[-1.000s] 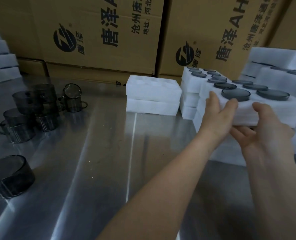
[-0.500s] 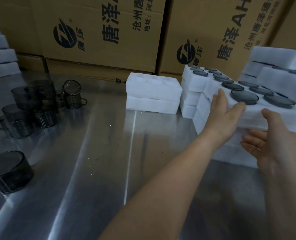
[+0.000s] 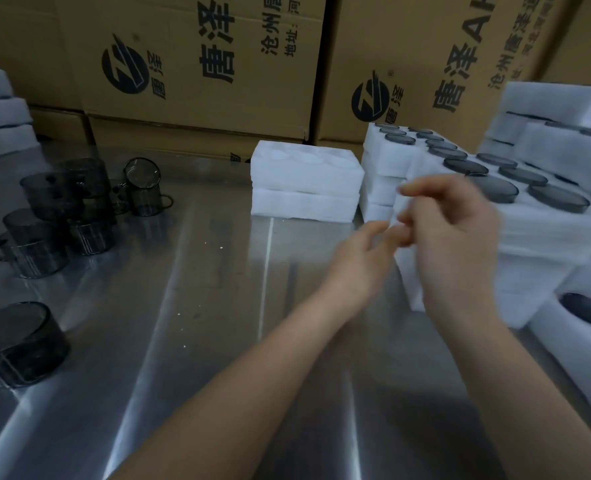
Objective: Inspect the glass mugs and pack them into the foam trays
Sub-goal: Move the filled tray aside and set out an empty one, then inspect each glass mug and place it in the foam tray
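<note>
Head view, left hand [image 3: 360,259], right hand [image 3: 458,237], fingers [image 3: 373,233] loose, empty, foam tray [image 3: 546,233] behind

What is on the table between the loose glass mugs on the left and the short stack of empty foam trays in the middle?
Nothing: in the head view only bare metal table separates the mugs from the trays.

We see through one wide-angle camera worn on the head, facing forward and down over the metal worktop [image 3: 190,306] toward the cardboard cartons [image 3: 197,109] at its far edge. It sits near: the left hand [image 3: 360,261] and right hand [image 3: 460,244] reach in from the bottom edge to mid-frame.
</note>
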`<state>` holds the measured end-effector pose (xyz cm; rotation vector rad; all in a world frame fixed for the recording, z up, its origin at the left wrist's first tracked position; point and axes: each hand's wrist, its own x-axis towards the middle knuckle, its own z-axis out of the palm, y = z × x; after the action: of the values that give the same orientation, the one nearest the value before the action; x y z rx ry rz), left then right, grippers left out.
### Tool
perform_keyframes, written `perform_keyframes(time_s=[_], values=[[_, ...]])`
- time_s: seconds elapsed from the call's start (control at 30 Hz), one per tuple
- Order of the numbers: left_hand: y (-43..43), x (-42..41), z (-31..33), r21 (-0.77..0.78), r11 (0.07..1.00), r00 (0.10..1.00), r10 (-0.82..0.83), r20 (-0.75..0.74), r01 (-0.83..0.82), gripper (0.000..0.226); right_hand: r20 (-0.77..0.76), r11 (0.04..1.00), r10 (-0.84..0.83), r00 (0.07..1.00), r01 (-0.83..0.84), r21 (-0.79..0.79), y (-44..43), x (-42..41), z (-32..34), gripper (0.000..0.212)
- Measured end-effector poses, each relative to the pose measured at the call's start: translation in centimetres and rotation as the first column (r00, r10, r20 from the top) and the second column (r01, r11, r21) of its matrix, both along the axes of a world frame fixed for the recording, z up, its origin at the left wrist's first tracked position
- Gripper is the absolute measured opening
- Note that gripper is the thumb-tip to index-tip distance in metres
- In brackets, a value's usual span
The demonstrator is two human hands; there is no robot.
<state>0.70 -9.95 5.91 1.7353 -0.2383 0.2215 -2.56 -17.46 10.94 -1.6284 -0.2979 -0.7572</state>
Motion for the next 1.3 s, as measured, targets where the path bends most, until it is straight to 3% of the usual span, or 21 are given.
perform_keyframes(time_s=[0.07,0.13,0.2,0.33,0.5,0.7,0.87,1.03,1.17,1.3], values=[[3.5,-1.2,-1.3,0.169,0.974,0.989,0.145,0.036,-0.149,0.021,-0.099,0.967,0.054,0.994,-0.076,-0.242,1.9,2.4,0.0,0.023],[6.4,-2.7,-2.3,0.302,0.919,0.967,0.248,0.061,-0.254,0.027,-0.18,0.894,0.047,0.983,-0.122,-0.431,3.5,5.5,-0.1,0.022],[8.2,-3.9,-3.1,0.386,0.878,0.959,0.271,0.085,-0.282,0.031,-0.24,0.802,0.01,0.971,-0.151,-0.578,4.6,8.9,-0.4,0.033],[9.5,-4.6,-4.2,0.419,0.891,0.985,0.168,0.05,-0.173,0.025,-0.374,0.683,-0.044,0.926,-0.245,-0.688,6.1,14.8,-1.0,0.061],[9.4,-4.0,-4.3,0.557,0.824,0.994,0.107,0.03,-0.105,0.029,-0.432,0.568,-0.147,0.89,-0.281,-0.774,5.8,19.7,-1.9,0.072],[9.6,-3.7,-4.3,0.621,0.782,0.998,0.069,0.004,-0.056,0.02,-0.277,0.481,-0.241,0.93,-0.133,-0.866,4.8,21.1,-2.1,0.064],[9.5,-3.8,-4.3,0.634,0.772,0.998,0.059,0.012,-0.053,0.016,-0.15,0.452,-0.359,0.921,0.032,-0.891,4.6,20.6,-1.7,0.03],[9.8,-4.1,-4.2,0.623,0.781,0.998,0.055,0.01,-0.05,0.019,0.031,0.409,-0.378,0.925,0.197,-0.891,4.7,17.6,-1.2,0.026],[9.9,-5.1,-3.2,0.61,0.79,0.997,0.07,0.01,-0.061,0.018,0.076,0.443,-0.318,0.945,0.219,-0.87,3.9,12.8,-1.5,0.028],[10.6,-7.1,-1.2,0.658,0.719,0.974,0.156,0.163,-0.225,0.02,0.109,0.456,-0.233,0.966,0.207,-0.865,1.8,6.8,-3.4,0.028]])
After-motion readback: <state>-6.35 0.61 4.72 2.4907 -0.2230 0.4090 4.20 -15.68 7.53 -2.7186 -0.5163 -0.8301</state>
